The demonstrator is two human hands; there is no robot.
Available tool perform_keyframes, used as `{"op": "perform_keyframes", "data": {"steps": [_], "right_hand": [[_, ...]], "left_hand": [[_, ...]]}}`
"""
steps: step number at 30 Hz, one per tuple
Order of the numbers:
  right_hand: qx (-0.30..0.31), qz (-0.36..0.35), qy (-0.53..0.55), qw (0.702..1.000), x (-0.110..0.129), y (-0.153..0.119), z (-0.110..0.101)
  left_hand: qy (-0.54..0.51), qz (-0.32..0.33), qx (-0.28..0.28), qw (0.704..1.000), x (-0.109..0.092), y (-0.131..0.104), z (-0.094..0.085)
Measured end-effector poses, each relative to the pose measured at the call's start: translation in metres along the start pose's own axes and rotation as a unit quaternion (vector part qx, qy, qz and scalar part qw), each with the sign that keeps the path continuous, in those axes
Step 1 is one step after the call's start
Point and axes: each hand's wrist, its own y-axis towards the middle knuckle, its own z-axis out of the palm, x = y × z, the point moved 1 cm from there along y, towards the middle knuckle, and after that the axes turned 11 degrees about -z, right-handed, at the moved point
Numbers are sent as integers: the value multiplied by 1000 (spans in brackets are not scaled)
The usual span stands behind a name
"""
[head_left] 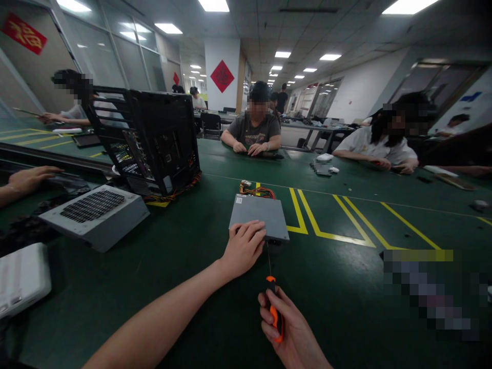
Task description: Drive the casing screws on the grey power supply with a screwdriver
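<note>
Right grip [284, 319] clasps orange-and-black screwdriver [273, 313], which may slip if open left grip [244, 246] lets rectangular grey metal box [265, 211] beneath it shift.

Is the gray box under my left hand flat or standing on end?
Flat: the gray box lies broad face up, your left hand on it.
</note>
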Motion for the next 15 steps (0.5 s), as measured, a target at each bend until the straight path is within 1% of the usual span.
{"op": "perform_keyframes", "data": {"steps": [2, 5, 11, 13, 15], "right_hand": [[-7, 0, 7, 1000, 0, 0, 1], [-10, 22, 6, 1000, 0, 0, 2], [10, 76, -10, 997, 1, 0, 1], [19, 80, 1, 997, 2, -1, 1], [28, 68, 8, 997, 2, -2, 1]], "left_hand": [[4, -3, 0, 1000, 0, 0, 1], [5, -1, 1, 1000, 0, 0, 1], [-3, -2, 1, 1000, 0, 0, 1], [-3, -1, 0, 1000, 0, 0, 0], [-2, 1, -1, 1000, 0, 0, 0]]}}
